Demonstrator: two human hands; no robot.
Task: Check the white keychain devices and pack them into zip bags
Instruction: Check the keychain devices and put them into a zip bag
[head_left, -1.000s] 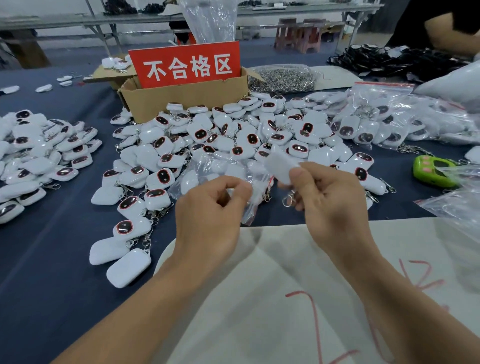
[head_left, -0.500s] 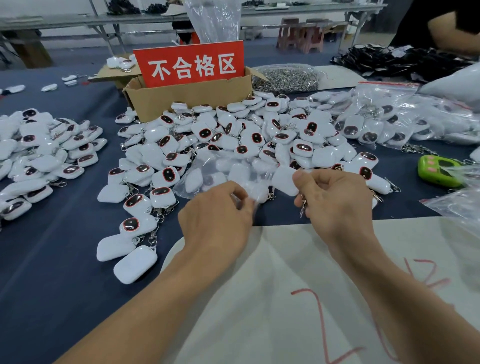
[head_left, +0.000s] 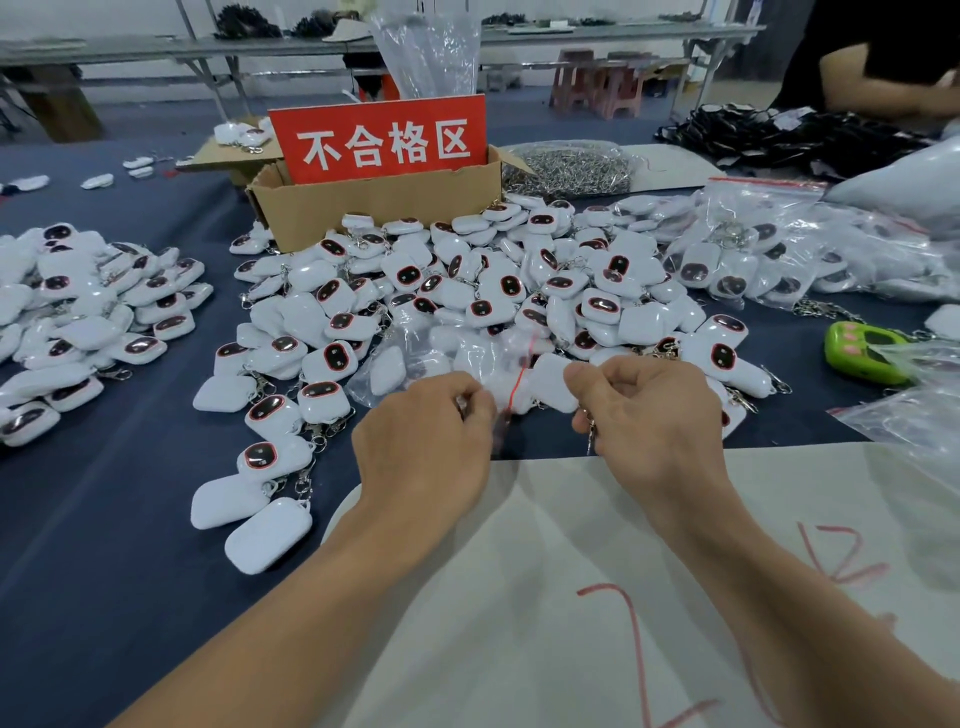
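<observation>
A clear zip bag (head_left: 415, 358) with a red seal line lies over the near edge of a big pile of white keychain devices (head_left: 498, 280); several white devices show inside it. My left hand (head_left: 426, 447) pinches the bag's mouth near the red strip. My right hand (head_left: 649, 415) pinches a white keychain device (head_left: 551, 382) at the bag's opening, its metal clasp hanging below the fingers. A second pile of white devices (head_left: 88, 322) lies at the left.
A cardboard box (head_left: 379, 202) with a red sign stands behind the pile. Filled zip bags (head_left: 769, 249) lie at the right, next to a green device (head_left: 865, 353). A bag of metal clasps (head_left: 569, 169) sits behind. A white sheet (head_left: 571, 597) covers the near table. Another person's arm (head_left: 893, 88) is at the far right.
Both hands have lowered toward the table and come closer together. The white device in my right hand has moved to the bag's red-lined mouth.
</observation>
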